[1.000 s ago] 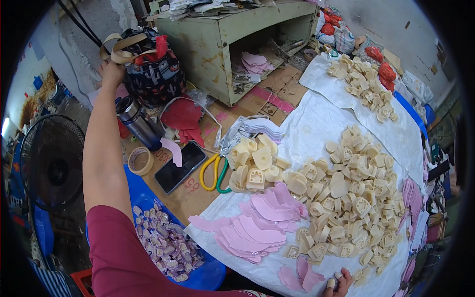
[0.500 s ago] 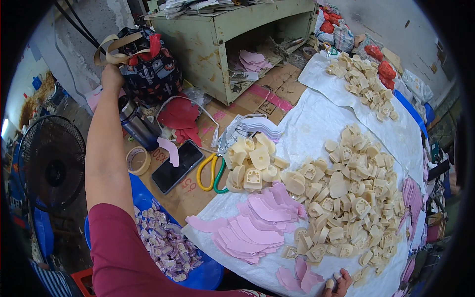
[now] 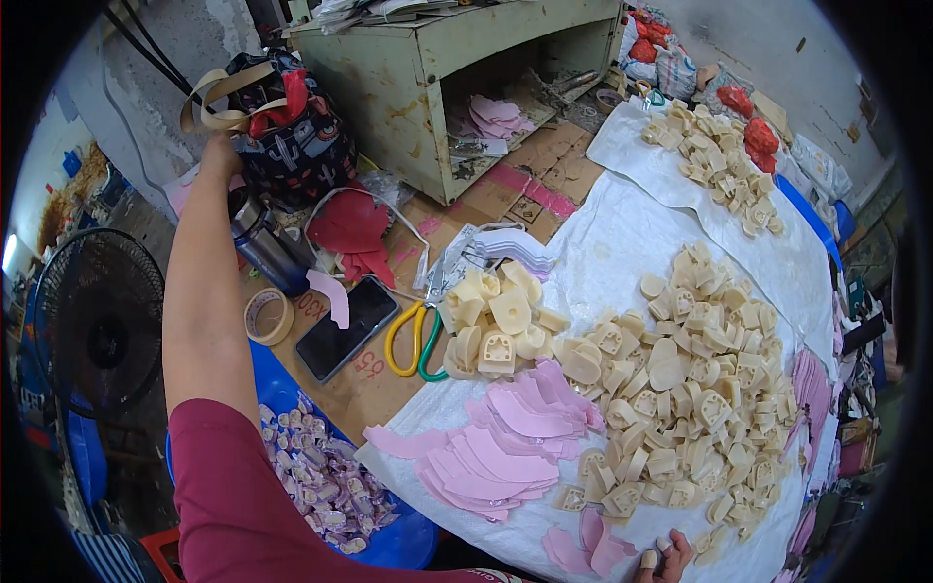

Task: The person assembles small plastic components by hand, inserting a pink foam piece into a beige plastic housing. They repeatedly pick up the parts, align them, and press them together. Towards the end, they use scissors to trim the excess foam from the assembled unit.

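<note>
My left arm reaches far out to the upper left, and my left hand is beside a dark patterned cloth bag with tan straps. Its fingers are hidden, so I cannot see whether they hold anything. A dark metal flask stands just below the hand. My right hand rests at the near edge of the white cloth, cut off by the lower border. Pale coverings show on its fingertips; its fingers are apart, with nothing seen in them. Close to it lie pink curved pieces and a heap of cream-coloured moulded pieces.
Yellow-and-green-handled scissors, a phone and a tape roll lie on the cardboard. Stacked pink pieces are on the cloth. A blue basin holds small wrapped pieces. A metal cabinet stands behind; a fan is at left.
My left hand has shifted slightly up and left beside the bag, and the flask and bag have moved only slightly in view. My right hand stays put.
</note>
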